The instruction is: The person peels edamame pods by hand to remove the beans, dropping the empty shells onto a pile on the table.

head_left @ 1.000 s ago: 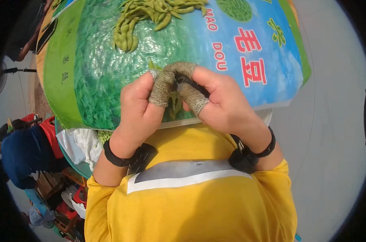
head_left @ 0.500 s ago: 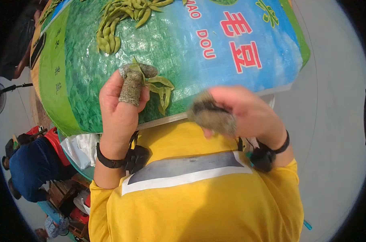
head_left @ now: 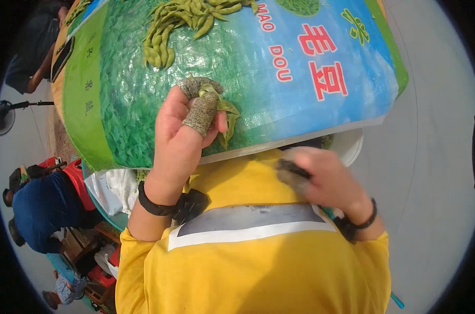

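Note:
My left hand (head_left: 187, 115) is closed over the sheet's near part, grey knitted covers on its thumb and index finger. Pinched between those covers is a green soybean pod (head_left: 208, 89). More split, flattened pod shells (head_left: 228, 120) stick out beside the fingers. My right hand (head_left: 318, 175), smeared by motion, hangs in front of the table edge near my yellow shirt. Its fingers look curled and wear grey and dark covers; whether it holds anything cannot be made out. A pile of whole soybean pods (head_left: 182, 23) lies farther up on the printed plastic sheet (head_left: 127, 89).
A white bucket (head_left: 356, 146) shows partly under the sheet's near edge, by my right hand. At left are a teal basin (head_left: 117, 219) with white plastic bags (head_left: 122, 186), a phone (head_left: 63, 57) on the table edge, and a seated person in dark blue (head_left: 52, 209).
My right hand has moved down and to the right, off the sheet's edge towards the bucket. The left hand keeps its pinch, its thumb and finger turned slightly. The whole view has shifted a little.

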Motion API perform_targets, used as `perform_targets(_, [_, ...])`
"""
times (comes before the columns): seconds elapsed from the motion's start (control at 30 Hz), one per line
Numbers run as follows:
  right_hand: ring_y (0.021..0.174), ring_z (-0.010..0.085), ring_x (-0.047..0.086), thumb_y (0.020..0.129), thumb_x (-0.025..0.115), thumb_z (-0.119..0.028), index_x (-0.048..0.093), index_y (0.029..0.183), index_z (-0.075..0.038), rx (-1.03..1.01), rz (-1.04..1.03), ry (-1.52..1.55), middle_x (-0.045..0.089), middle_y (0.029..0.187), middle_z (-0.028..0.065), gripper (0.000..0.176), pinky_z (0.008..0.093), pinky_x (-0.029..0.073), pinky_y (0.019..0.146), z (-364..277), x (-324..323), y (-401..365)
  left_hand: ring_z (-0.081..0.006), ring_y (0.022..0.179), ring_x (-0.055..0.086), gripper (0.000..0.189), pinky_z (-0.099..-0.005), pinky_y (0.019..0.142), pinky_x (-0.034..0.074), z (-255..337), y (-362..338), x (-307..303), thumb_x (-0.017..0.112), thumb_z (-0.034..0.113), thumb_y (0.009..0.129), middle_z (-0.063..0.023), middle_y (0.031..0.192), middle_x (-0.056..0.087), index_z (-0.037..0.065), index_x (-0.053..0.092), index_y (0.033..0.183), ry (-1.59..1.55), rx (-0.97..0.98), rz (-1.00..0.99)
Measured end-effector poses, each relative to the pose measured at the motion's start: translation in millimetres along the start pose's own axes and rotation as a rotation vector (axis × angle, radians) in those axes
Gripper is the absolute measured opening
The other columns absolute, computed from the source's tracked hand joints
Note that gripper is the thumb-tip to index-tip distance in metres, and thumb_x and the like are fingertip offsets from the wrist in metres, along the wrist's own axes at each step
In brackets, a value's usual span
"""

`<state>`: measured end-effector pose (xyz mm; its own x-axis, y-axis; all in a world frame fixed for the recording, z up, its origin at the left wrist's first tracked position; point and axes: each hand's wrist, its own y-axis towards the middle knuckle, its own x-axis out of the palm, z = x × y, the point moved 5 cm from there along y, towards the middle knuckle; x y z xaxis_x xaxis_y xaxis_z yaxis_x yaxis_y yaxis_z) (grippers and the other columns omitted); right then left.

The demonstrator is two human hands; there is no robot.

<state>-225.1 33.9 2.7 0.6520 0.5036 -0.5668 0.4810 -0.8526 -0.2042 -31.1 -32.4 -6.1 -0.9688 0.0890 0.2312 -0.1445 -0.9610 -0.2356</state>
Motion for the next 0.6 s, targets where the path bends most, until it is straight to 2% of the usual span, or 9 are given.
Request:
perform_targets(0.1, [0.085, 0.0375, 0.059, 0.085, 0.055, -0.018, 0.059, 0.099, 0.0, -0.116, -0.123, 0.067, 0.062, 0.094, 0.0199, 0.023, 0.0395, 0.047, 0.074, 46, 48, 25, -0.0016, 0.045, 0.033, 0.018, -0.016, 0.04, 0.02, 3, -5, -3, 0.05, 0.017, 0.092, -0.0021, 0.067, 0.055, 0.005, 0.054, 0.106, 0.035, -0.001, 0.0])
perform_targets(0.13, [0.094, 0.0405, 0.055, 0.086, 0.051, -0.021, 0.059, 0.103, 0.0, 0.054, -0.099, -0.333, 0.059, 0.1, 0.023, 0.028, 0.0426, 0.045, 0.08, 64, 48, 27, -0.0016, 0.045, 0.033, 0.018, -0.016, 0.04, 0.02, 4, -7, -7, 0.05, 0.017, 0.092, -0.0021, 0.067, 0.055, 0.005, 0.054, 0.106, 0.037, 0.003, 0.001])
perform_targets(0.2, [0.095, 0.0407, 0.055, 0.083, 0.053, -0.015, 0.06, 0.103, -0.002, 0.35, 0.14, -0.413, 0.059, 0.1, 0.023, 0.025, 0.0443, 0.045, 0.081, 71, 31, 29, -0.0028, 0.056, 0.043, 0.015, -0.0159, 0.05, 0.031, 2, -10, -10, 0.051, 0.016, 0.092, -0.0008, 0.071, 0.057, 0.008, 0.053, 0.104, 0.042, -0.059, -0.069])
perform_targets(0.23, [0.095, 0.0407, 0.055, 0.083, 0.053, -0.015, 0.06, 0.103, -0.002, 0.343, 0.137, -0.42, 0.059, 0.1, 0.023, 0.025, 0.0443, 0.045, 0.081, 66, 27, 24, -0.0025, 0.055, 0.042, 0.015, -0.0158, 0.049, 0.031, 0, -11, -11, 0.05, 0.015, 0.093, -0.0003, 0.071, 0.057, 0.007, 0.054, 0.105, 0.01, -0.078, -0.069])
perform_targets(0.3, [0.085, 0.04, 0.057, 0.082, 0.057, -0.014, 0.061, 0.097, -0.002, -0.023, 0.026, -0.291, 0.061, 0.094, 0.021, 0.02, 0.042, 0.047, 0.074, 38, 24, 13, -0.0023, 0.055, 0.042, 0.016, -0.0156, 0.049, 0.03, -1, -12, -11, 0.049, 0.015, 0.093, 0.0, 0.071, 0.057, 0.007, 0.055, 0.105, -0.023, -0.123, -0.055])
perform_targets(0.4, [0.072, 0.0407, 0.057, 0.08, 0.063, -0.015, 0.059, 0.092, 0.001, 0.054, -0.246, -0.084, 0.06, 0.083, 0.0217, 0.02, 0.0413, 0.047, 0.064, 6, 9, 14, -0.0021, 0.059, 0.045, 0.02, -0.0153, 0.05, 0.032, -5, -8, -7, 0.048, 0.014, 0.094, 0.0019, 0.071, 0.056, 0.006, 0.058, 0.109, -0.069, -0.124, -0.065])
perform_targets(0.53, [0.059, 0.0195, 0.053, 0.078, 0.071, -0.018, 0.058, 0.093, -0.001, 0.111, 0.25, 0.223, 0.059, 0.071, 0.0104, 0.026, 0.0307, 0.045, 0.058, -16, -12, 36, -0.0043, 0.071, 0.054, 0.022, -0.0174, 0.06, 0.042, 1, -7, 0, 0.053, 0.013, 0.092, 0.0007, 0.084, 0.059, 0.003, 0.061, 0.11, 0.028, -0.091, -0.209])
perform_targets(0.57, [0.066, 0.0086, 0.052, 0.079, 0.072, -0.018, 0.059, 0.097, -0.002, 0.23, 0.188, 0.196, 0.061, 0.076, 0.0052, 0.027, 0.0257, 0.045, 0.062, -23, -16, 43, -0.005, 0.072, 0.054, 0.022, -0.0185, 0.063, 0.043, 4, -7, 2, 0.054, 0.012, 0.091, -0.0002, 0.087, 0.06, 0.003, 0.062, 0.11, 0.09, -0.033, -0.213])
perform_targets(0.6, [0.066, 0.0086, 0.052, 0.079, 0.072, -0.018, 0.059, 0.097, -0.002, 0.223, 0.193, 0.191, 0.061, 0.076, 0.0052, 0.027, 0.0257, 0.045, 0.062, -23, -11, 51, -0.0056, 0.073, 0.054, 0.022, -0.0197, 0.066, 0.044, 8, -7, 4, 0.055, 0.011, 0.091, -0.001, 0.09, 0.061, 0.002, 0.062, 0.109, 0.151, 0.026, -0.214])
